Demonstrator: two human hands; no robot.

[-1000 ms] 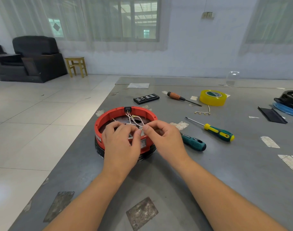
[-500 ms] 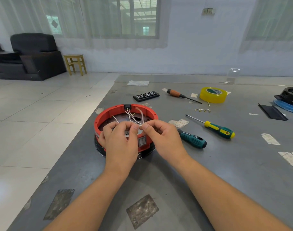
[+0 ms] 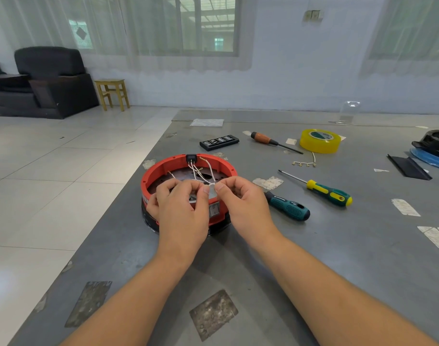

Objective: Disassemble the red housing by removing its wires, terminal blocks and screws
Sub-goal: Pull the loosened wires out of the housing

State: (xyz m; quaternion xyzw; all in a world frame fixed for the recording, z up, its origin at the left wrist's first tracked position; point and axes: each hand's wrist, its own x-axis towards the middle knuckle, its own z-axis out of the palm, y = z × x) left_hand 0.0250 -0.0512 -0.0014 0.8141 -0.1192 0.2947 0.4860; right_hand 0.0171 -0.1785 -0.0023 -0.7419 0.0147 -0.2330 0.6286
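hands [image 3: 208, 203] pinching white wires [image 3: 201, 174], round red housing [image 3: 163, 171]

**Both hands meet, fingers curled**

I see both my bare forearms reaching up from 6 o'clock and converging toward 12. My left hand [image 3: 181, 208] shows its back, fingers curled, thumb and forefinger tips pressed in a pinch at its 2 o'clock edge. My right hand [image 3: 243, 203] sits just beside it at 3 o'clock, fingers curled, thumb tip nearly touching the left thumb, pinching too.
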